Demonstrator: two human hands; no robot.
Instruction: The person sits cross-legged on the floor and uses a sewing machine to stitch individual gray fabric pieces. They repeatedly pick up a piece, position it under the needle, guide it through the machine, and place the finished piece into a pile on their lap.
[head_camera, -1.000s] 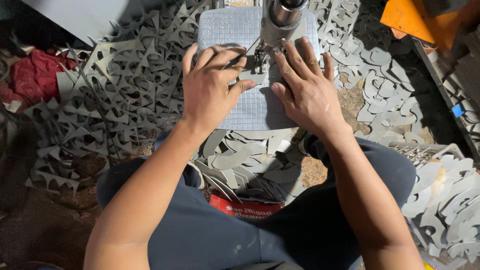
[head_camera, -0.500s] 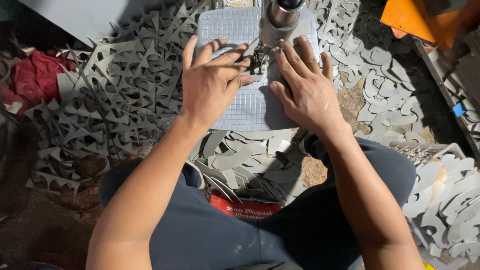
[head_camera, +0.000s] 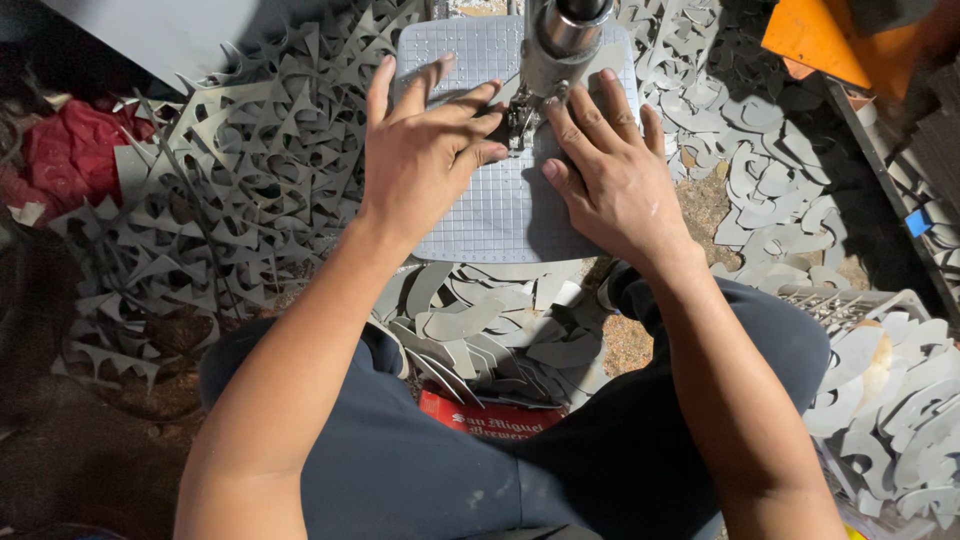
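A grey sheet with a grid texture (head_camera: 500, 215) lies flat under a metal machine head (head_camera: 558, 40). My left hand (head_camera: 420, 160) presses on the sheet left of the machine's tip, fingers spread. My right hand (head_camera: 610, 180) presses flat on the sheet to the right of the tip. Both sets of fingertips meet close to the tip (head_camera: 520, 120). Neither hand grips anything.
Heaps of grey cut scrap (head_camera: 220, 200) lie on the left and cut-out pieces (head_camera: 770, 170) on the right. A pile of curved grey cutouts (head_camera: 500, 340) sits between my knees above a red box (head_camera: 490, 415). A basket of cutouts (head_camera: 890, 390) stands at right, red cloth (head_camera: 70, 150) at left.
Both hands have shifted slightly on the sheet; the left hand's fingers have slid closer to the machine tip.
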